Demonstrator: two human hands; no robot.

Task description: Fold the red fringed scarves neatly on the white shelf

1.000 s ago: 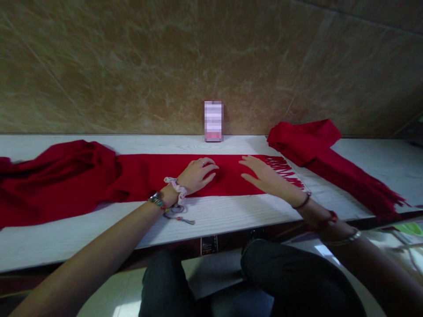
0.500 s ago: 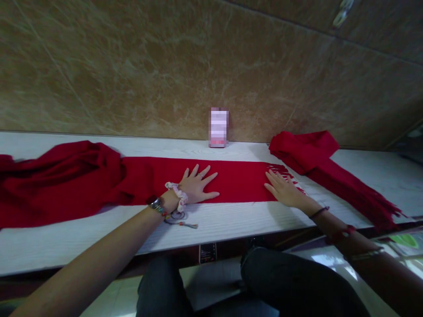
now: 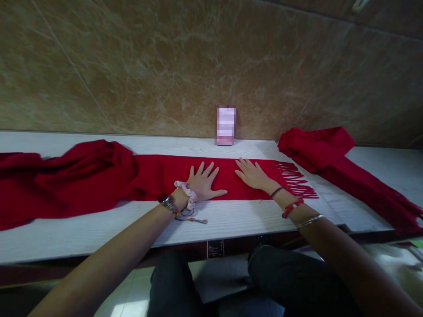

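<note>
A long red scarf (image 3: 158,174) lies stretched across the white tabletop (image 3: 231,220), flat in the middle and bunched up at the left. Its fringed end (image 3: 295,185) points right. My left hand (image 3: 203,182) rests flat on the scarf's middle, fingers spread, with a scrunchie and bracelets on the wrist. My right hand (image 3: 253,174) also lies flat on the scarf, fingers stretched out, just left of the fringe. Neither hand holds anything.
A second red scarf (image 3: 333,160) lies folded at the back right, its tail running to the table's right front edge. A small blurred box (image 3: 226,125) stands against the brown marble wall. My dark-trousered knees are under the table's front edge.
My right hand has slid left along the scarf, from the fringe back toward my left hand. The left hand stayed flat in nearly the same spot.
</note>
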